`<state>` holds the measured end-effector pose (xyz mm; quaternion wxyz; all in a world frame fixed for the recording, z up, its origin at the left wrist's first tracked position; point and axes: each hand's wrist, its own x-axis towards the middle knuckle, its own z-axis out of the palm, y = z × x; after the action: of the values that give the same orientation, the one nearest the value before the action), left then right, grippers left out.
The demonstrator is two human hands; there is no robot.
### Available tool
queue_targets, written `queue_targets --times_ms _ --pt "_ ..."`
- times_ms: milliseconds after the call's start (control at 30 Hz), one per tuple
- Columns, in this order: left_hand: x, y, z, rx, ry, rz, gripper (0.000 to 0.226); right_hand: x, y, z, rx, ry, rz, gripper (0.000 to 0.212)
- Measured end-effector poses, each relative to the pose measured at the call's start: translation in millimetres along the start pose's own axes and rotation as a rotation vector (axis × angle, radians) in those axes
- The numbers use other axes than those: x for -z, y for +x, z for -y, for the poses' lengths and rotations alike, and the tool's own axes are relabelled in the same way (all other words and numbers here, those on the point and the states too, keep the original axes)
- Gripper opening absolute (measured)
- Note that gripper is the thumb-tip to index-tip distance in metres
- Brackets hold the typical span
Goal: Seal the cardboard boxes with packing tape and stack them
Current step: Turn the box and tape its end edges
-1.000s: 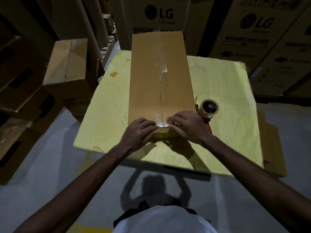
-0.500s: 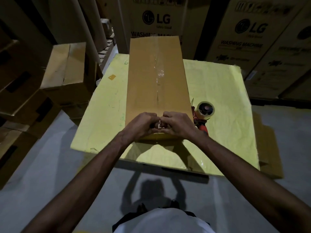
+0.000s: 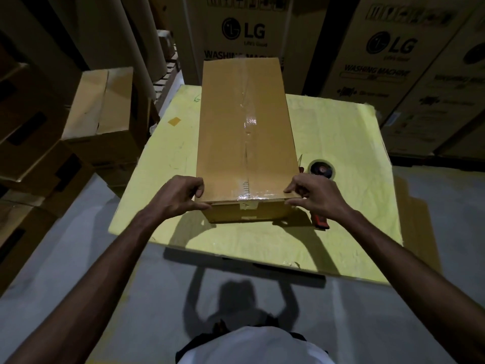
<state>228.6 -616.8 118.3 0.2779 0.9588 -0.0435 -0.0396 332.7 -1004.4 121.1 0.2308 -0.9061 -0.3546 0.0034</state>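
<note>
Two hands hold the near end of a long brown box point(image 3: 246, 137) on a yellow table point(image 3: 341, 143).
The left hand point(image 3: 178, 198) curls its fingers and thumb round the near left corner. The right hand point(image 3: 317, 197) pinches the near right corner with bent fingers and thumb. Shiny tape point(image 3: 248, 119) runs down the middle of the box top. A tape roll point(image 3: 322, 169) sits just right of the box.
</note>
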Motion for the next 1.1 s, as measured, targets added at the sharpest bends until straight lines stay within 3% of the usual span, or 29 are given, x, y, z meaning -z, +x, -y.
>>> queue_targets --times_ms 167,300,400,500,600,633,700,767,833,900,1000,1100 --pt "-1 -7 12 0.013 -0.231 0.03 0.037 -1 -3 -18 0.021 0.113 0.081 0.037" --pt "-9 -9 15 0.03 -0.256 -0.054 0.037 -9 -6 -16 0.015 0.161 0.013 0.037" --pt "-10 -10 13 0.041 -0.308 -0.001 0.04 -9 -14 -12 -0.045 0.23 -0.019 0.039" --pt "-6 -8 13 0.082 -0.383 0.059 0.047 -5 -27 -6 -0.278 0.497 -0.195 0.039" --pt "-12 -3 11 0.206 -0.407 -0.242 0.037 -18 -43 -11 -0.668 0.619 -0.672 0.021" --pt "-15 -3 6 0.254 -0.432 -0.375 0.032 -25 -47 -17 -0.821 0.589 -0.764 0.019" --pt "-24 -1 -8 0.352 -0.488 -0.545 0.031 -34 -51 -25 -1.084 0.494 -0.765 0.02" --pt "-36 4 -18 0.49 -0.592 -0.556 0.04 -40 -46 -26 -1.13 0.489 -0.756 0.022" --pt "-46 12 -25 0.573 -0.694 -0.487 0.059 -38 -26 -24 -1.021 0.579 -0.796 0.024" --pt "-47 25 -28 0.593 -0.728 -0.455 0.072 -31 7 -22 -0.906 0.747 -0.661 0.04" --pt "-27 61 -29 0.626 -0.693 -0.408 0.082 -18 65 -23 -0.862 0.917 -0.185 0.088" --pt "-2 110 -34 0.715 -0.637 -0.357 0.096 -27 101 -22 -0.83 1.059 0.007 0.122"
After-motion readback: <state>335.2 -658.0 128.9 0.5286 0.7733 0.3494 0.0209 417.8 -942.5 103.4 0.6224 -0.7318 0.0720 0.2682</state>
